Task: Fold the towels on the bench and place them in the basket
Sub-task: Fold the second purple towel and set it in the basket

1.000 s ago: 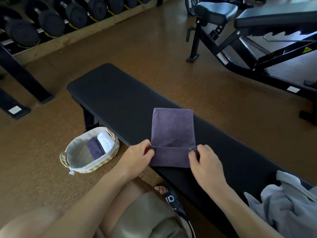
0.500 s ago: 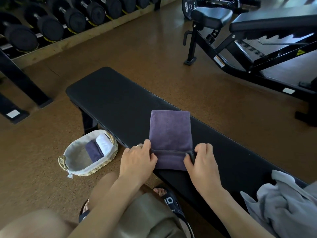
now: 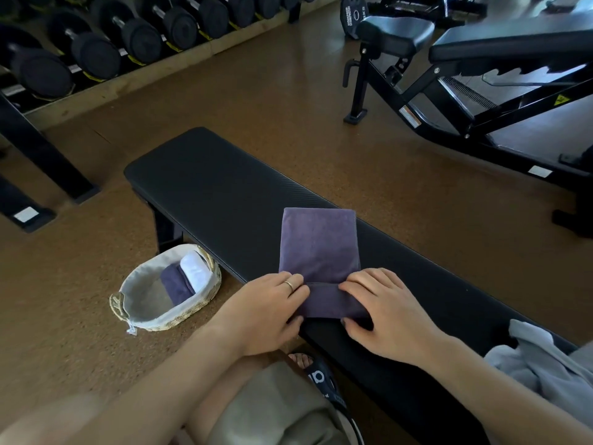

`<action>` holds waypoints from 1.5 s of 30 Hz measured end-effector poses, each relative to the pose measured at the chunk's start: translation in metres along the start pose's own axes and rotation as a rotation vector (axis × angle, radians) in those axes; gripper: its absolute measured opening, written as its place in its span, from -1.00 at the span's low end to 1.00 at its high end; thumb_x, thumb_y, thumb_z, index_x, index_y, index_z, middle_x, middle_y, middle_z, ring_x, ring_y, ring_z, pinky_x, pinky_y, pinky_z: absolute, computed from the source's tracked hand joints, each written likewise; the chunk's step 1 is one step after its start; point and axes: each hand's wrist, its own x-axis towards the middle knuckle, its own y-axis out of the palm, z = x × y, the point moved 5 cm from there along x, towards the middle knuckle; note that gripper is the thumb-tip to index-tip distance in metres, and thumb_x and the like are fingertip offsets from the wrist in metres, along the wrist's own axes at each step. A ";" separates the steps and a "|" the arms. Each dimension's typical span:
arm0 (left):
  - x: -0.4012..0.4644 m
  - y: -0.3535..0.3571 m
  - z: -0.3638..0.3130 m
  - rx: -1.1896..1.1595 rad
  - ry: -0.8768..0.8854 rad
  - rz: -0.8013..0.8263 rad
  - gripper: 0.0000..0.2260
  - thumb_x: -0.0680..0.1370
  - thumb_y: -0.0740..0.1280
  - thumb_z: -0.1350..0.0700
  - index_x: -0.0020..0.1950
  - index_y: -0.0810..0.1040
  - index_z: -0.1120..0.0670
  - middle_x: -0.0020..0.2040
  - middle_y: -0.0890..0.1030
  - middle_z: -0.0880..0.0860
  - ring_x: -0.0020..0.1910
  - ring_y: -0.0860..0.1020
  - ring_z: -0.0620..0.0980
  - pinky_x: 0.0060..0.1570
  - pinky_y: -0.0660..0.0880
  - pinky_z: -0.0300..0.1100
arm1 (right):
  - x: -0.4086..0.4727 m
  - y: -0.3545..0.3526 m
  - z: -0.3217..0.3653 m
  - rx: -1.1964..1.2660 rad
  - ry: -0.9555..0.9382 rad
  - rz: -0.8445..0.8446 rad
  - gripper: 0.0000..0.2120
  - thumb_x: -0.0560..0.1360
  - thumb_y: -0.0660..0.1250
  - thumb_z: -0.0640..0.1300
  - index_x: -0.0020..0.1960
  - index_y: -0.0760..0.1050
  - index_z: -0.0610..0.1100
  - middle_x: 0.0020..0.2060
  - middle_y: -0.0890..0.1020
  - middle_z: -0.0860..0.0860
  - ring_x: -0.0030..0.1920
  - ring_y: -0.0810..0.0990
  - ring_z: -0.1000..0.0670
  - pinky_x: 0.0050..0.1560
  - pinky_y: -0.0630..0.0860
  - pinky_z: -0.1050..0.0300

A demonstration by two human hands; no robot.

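A purple towel (image 3: 317, 245) lies folded into a narrow strip across the black bench (image 3: 208, 187). Its near end is turned over into a thick fold. My left hand (image 3: 266, 309) grips the left end of that fold, fingers on top and thumb at the near edge. My right hand (image 3: 385, 313) grips the right end the same way. A crumpled grey towel (image 3: 545, 374) lies on the bench at the right. On the floor to the left stands the lined wicker basket (image 3: 141, 316), holding a folded purple towel (image 3: 176, 284) and a white one (image 3: 194, 271).
A dumbbell rack (image 3: 96, 56) runs along the far left. An adjustable black bench (image 3: 481, 75) stands at the far right. My knee and sandalled foot (image 3: 321, 377) are just in front of the bench, beside the basket. Brown floor surrounds the bench.
Both hands have turned the towel's near end over, away from me. The fold is thicker and my fingers now lie over its top.
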 end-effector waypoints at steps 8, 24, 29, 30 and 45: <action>0.004 -0.002 0.011 0.000 0.009 0.045 -0.57 0.32 0.20 -0.05 0.14 0.51 0.06 0.08 0.53 -0.02 0.02 0.52 0.02 0.03 0.52 -0.11 | 0.010 -0.014 -0.001 -0.084 -0.217 -0.013 -0.66 0.50 0.28 0.01 0.20 0.64 -0.06 0.19 0.61 0.04 0.25 0.52 0.01 0.38 0.37 0.05; 0.019 0.001 0.072 -0.715 -0.516 -0.025 -0.87 0.69 0.15 0.06 0.06 0.47 -0.14 -0.06 0.58 -0.14 -0.06 0.53 -0.17 -0.06 0.48 -0.18 | 0.051 -0.007 -0.045 0.386 0.351 -0.038 -0.89 0.63 0.27 -0.03 0.07 0.56 -0.01 -0.17 0.61 0.10 -0.10 0.58 0.09 0.07 0.46 0.11; 0.029 0.010 0.079 -0.752 -0.647 -0.101 -0.90 0.71 0.14 -0.01 0.07 0.43 -0.10 -0.10 0.59 -0.06 -0.13 0.54 -0.10 -0.15 0.48 -0.15 | 0.056 0.009 -0.048 0.403 0.498 -0.102 -0.96 0.61 0.31 -0.08 0.02 0.54 0.01 -0.21 0.55 0.15 -0.16 0.53 0.14 -0.03 0.47 0.11; 0.030 0.010 0.078 -0.748 -0.654 -0.111 -0.91 0.70 0.15 -0.01 0.06 0.42 -0.09 -0.12 0.58 -0.06 -0.15 0.54 -0.11 -0.16 0.47 -0.16 | 0.054 0.011 -0.045 0.398 0.506 -0.132 -0.97 0.59 0.31 -0.08 -0.01 0.52 0.01 -0.23 0.52 0.15 -0.18 0.51 0.12 -0.03 0.47 0.08; 0.033 0.009 0.081 -0.714 -0.756 -0.231 -0.90 0.63 0.30 0.03 0.04 0.38 -0.03 -0.16 0.54 0.00 -0.12 0.51 -0.05 -0.13 0.49 -0.11 | 0.049 0.016 -0.034 0.390 0.524 -0.348 -0.89 0.51 0.32 -0.08 -0.18 0.47 -0.06 -0.34 0.50 0.10 -0.16 0.50 0.08 -0.17 0.50 0.11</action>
